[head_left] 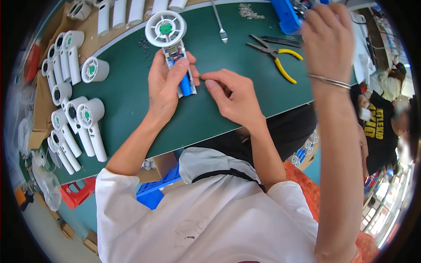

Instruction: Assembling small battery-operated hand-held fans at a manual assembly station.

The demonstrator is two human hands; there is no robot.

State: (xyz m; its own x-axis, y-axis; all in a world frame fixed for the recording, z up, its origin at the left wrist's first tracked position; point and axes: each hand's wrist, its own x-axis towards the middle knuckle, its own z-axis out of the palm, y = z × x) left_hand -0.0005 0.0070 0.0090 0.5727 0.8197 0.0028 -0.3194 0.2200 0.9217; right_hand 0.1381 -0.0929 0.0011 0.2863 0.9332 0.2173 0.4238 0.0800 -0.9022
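My left hand [163,87] is wrapped round the handle of a white handheld fan [151,30], its round head pointing away from me. The handle is open, so a small circuit board [175,54] and a blue cylindrical battery [186,86] show inside it. My left thumb lies over the board and the upper end of the battery. Just right of the handle, my right hand [234,96] has thumb and index finger pinched together. Whatever sits between those fingertips, if anything, is too small to make out.
Yellow-handled pliers [280,63], a screwdriver [220,26] and a pile of small screws [251,11] lie on the green table [131,127]. White fans [92,114] stand in rows at the left. Another person's arm [335,131] reaches over the right side toward a blue bin [285,17].
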